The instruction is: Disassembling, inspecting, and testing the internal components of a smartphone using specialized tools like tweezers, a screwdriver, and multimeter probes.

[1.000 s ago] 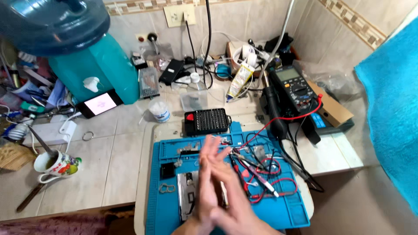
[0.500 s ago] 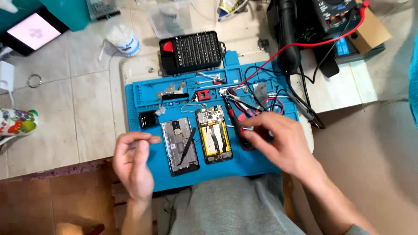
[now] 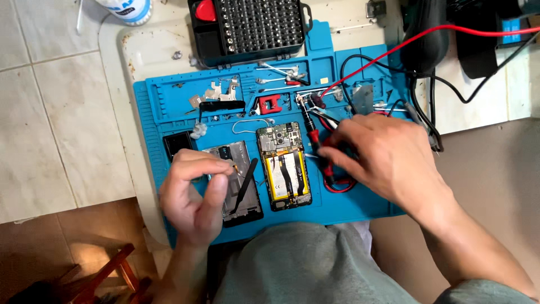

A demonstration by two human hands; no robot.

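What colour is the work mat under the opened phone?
The work mat is bright blue, plain with moulded compartments; the head view shows it best, around the opened phone.

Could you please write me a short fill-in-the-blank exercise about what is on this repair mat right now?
1. The opened phone and the tweezers lie on a mat coloured ____.
2. The right hand reaches for the ____ probe.
3. The bit case lies at the mat's ____ edge.
4. The left hand is over the phone's ____ cover.

Missing words: blue; red; far; back
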